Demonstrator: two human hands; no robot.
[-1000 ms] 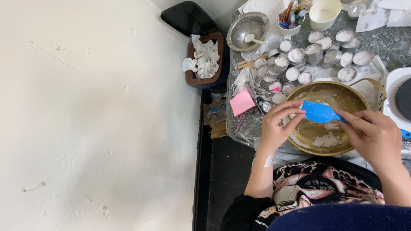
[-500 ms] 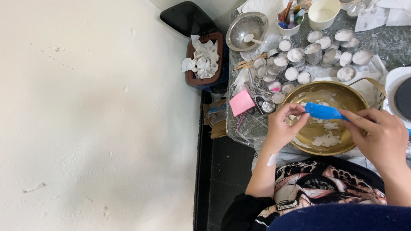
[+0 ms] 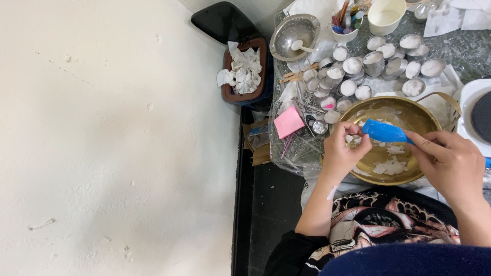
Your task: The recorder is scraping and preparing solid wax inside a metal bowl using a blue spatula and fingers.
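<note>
Over the brass bowl [image 3: 409, 110] of white flakes, the right hand [image 3: 452, 163] grips a blue scraper [image 3: 384, 132].

The blue scraper's [image 3: 384, 132] far end was hidden inside the right hand's [image 3: 450, 163] grip. At three o'clock, the white appliance [image 3: 473, 120] was cut off by the edge. What the left hand's [image 3: 343, 153] fingertips pinched was too small to tell.

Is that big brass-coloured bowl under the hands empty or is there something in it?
Not empty. The brass-coloured bowl holds scattered white flakes, lying mostly on its bottom under the hands.
</note>
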